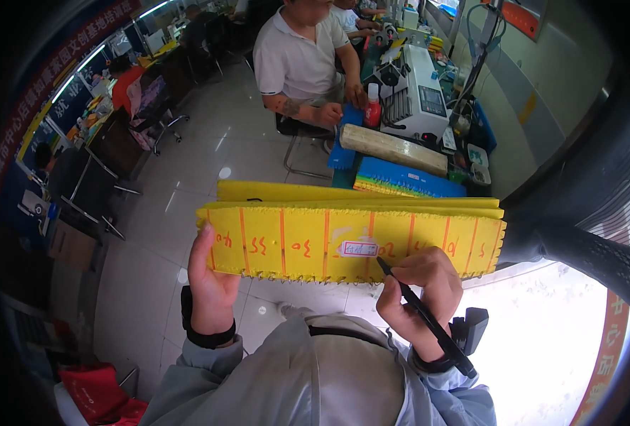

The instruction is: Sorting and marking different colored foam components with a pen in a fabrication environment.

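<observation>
A bundle of long yellow strips (304, 245) with notched edges lies across the front of me. Red lines and handwritten figures divide the top strip, and small wire loops or hooks run along its near edge. My left hand (211, 287) grips the bundle's left end, thumb at the edge, its other fingers hidden behind. In my right hand (428, 287) is a black pen (427, 317), its tip at the right end of a small white label (358, 248) with a red border. That hand rests against the top strip.
Beyond the bundle, a workbench holds a wooden bar (393, 150), blue notched strips (407, 177), a red bottle (373, 112) and a white machine (423, 96). A seated co-worker (300, 60) works there. A red bag (95, 390) is at lower left.
</observation>
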Demonstrator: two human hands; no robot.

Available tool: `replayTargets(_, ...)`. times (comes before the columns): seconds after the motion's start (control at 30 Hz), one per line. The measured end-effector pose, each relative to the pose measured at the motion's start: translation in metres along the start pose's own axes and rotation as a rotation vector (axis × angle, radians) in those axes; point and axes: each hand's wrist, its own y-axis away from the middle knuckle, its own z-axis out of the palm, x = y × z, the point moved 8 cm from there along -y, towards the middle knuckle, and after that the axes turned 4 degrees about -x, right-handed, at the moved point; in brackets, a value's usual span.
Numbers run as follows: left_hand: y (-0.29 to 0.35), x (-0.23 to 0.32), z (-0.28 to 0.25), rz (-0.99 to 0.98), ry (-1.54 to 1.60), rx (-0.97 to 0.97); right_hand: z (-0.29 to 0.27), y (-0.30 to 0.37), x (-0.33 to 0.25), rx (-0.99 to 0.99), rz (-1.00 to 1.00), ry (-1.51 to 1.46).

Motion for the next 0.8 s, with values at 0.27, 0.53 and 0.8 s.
replayTargets(0.27,0.0023,0.003,0.0012,0.007,0.005,0.036,0.0019,-0.0032,-0.0056,-0.023,-0.052,0.047)
replayTargets(0.53,0.0021,0.0023,0.0025,0.008,0.009,0.031,0.0035,-0.0068,-0.0065,-0.014,-0.015,-0.005)
replayTargets(0.8,0.0035,0.0053,0.0033,0.028,0.017,0.019,0.004,-0.0082,-0.0079,0.017,-0.038,0.006)
